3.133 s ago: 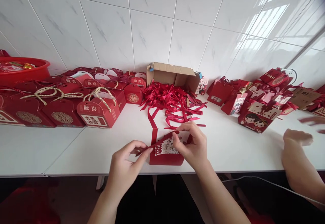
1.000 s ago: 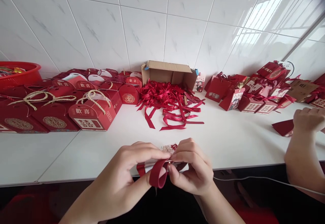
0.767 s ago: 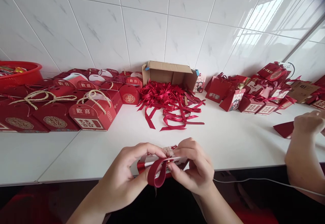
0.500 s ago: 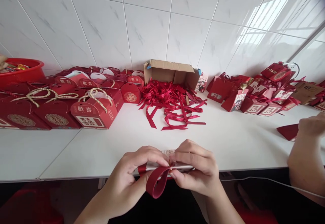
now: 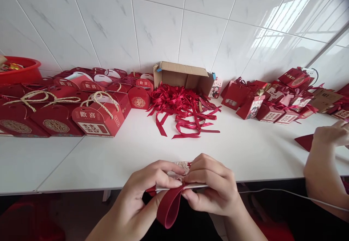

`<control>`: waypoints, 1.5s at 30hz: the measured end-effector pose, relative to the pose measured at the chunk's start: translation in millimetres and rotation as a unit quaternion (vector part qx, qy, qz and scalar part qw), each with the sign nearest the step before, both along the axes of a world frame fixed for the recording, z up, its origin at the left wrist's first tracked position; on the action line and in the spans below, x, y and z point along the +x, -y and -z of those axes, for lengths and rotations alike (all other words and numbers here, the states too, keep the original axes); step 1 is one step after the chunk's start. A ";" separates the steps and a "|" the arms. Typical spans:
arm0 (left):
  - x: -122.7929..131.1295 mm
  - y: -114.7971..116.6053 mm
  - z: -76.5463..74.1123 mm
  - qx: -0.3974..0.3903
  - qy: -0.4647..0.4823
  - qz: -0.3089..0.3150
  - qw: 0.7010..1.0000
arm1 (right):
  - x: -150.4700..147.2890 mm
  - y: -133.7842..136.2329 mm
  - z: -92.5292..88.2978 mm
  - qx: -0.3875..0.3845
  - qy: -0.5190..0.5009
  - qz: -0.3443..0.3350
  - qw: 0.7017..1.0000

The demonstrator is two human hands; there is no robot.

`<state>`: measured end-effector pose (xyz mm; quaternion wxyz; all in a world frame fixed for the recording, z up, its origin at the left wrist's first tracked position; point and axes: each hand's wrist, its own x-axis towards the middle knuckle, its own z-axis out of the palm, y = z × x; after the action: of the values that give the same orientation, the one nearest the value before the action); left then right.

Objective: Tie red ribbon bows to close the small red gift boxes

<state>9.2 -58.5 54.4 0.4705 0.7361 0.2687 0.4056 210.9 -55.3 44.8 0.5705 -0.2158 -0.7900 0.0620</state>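
Observation:
At the table's front edge, my left hand (image 5: 141, 192) and my right hand (image 5: 214, 182) grip a small printed paper gift box (image 5: 182, 167) from either side. Its white edge shows between fingers and thumbs; most of the box is covered. A dark red ribbon (image 5: 168, 212) makes a loop that hangs toward me from the middle of that edge. The thumb and fingertips of each hand are pinched close to the loop's base. Whether the ribbon's ends pass through a hole there is hidden.
Loose red ribbons (image 5: 177, 102) spill from a tipped cardboard box (image 5: 184, 68) at the wall. Red gift boxes stand left (image 5: 99, 115) and right (image 5: 269, 115). A red basin (image 5: 24, 71) is far left. At right, a co-worker's hand (image 5: 328, 133) is near a red box (image 5: 304, 142).
The ribbon loop has grown longer and hangs lower toward me. The gift box has tilted so more of its printed face shows. The co-worker's hand has shifted slightly left.

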 end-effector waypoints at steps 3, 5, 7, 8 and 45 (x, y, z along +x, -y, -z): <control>3.9 1.6 0.2 -0.045 0.053 -0.004 0.998 | -2.0 -0.3 -0.4 0.000 -0.009 0.001 1.000; 7.9 2.9 0.5 -0.094 0.096 -0.030 0.990 | -3.3 -0.3 -0.7 0.001 -0.014 0.005 1.000; 11.9 4.2 1.7 -0.139 0.133 -0.056 0.980 | -4.2 -0.2 -0.5 -0.002 -0.014 0.011 1.000; 13.7 4.7 2.7 -0.153 0.147 -0.063 0.975 | -4.5 -0.3 -0.2 -0.005 -0.016 0.014 1.000; 27.0 -41.5 -13.9 0.129 -0.001 -0.143 0.981 | 0.4 -14.0 -22.6 -0.087 0.110 0.142 0.980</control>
<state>36.2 -17.1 68.3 0.3081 0.7449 0.3170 0.4998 211.3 -41.3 67.4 0.4619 -0.3797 -0.8012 0.0246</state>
